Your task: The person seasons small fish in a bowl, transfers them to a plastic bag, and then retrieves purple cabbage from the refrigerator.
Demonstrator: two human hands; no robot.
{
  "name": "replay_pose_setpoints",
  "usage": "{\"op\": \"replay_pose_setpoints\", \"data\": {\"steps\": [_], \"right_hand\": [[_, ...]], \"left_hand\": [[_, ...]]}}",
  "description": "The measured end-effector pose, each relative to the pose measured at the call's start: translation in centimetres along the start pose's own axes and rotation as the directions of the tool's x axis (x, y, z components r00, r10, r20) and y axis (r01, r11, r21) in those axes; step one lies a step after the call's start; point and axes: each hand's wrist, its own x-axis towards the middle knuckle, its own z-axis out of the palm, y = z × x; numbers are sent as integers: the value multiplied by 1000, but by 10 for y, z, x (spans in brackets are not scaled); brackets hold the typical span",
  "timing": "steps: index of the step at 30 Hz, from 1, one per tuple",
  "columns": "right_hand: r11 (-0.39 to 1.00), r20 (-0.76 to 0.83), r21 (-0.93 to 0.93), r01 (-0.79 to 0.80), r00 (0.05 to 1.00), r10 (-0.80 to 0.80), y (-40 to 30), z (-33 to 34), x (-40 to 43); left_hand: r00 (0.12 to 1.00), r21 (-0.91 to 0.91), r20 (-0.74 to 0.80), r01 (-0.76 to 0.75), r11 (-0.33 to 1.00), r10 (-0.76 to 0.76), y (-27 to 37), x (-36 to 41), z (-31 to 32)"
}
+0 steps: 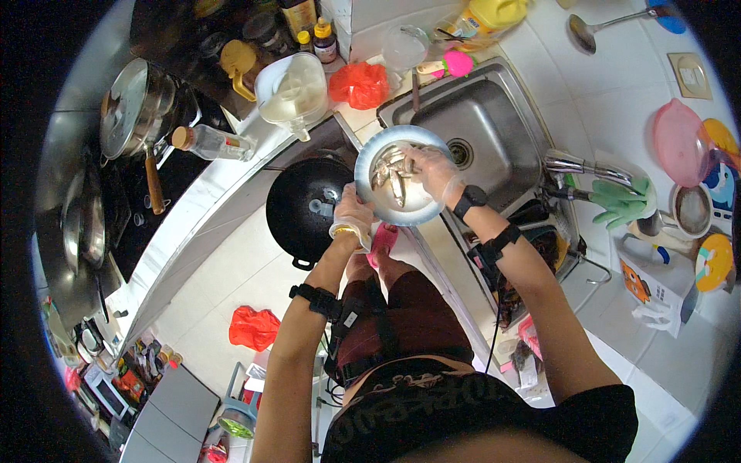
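A metal basin (425, 211) with several small silvery fish (397, 186) in it is in front of me, partly over the near corner of the sink. In a clear plastic glove, my left hand (353, 209) holds the basin's left rim. My right hand (431, 169), gloved the same way, reaches into the basin with its fingers on some of the fish; how firmly they are closed on them is hidden. Left of the basin is a black wok (304, 205), below the level of the counter, beside my left hand.
The stainless steel sink (483, 139) has a faucet (587, 168) at its right. A red plastic bag (360, 85) and a clear plastic container (291, 89) stand beyond the basin. At left, a glass bottle (211, 143) is near a wooden-handled pot (130, 116). Green gloves (622, 201) hang at right.
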Motion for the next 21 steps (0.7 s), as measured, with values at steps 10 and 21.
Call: {"op": "replay_pose_setpoints", "data": {"steps": [10, 21], "right_hand": [[712, 7, 698, -78, 995, 102, 2, -29, -17], [491, -50, 871, -33, 987, 155, -13, 6, -16]], "left_hand": [[998, -159, -61, -9, 987, -1, -35, 20, 7], [998, -258, -11, 58, 964, -63, -7, 2, -3]]}}
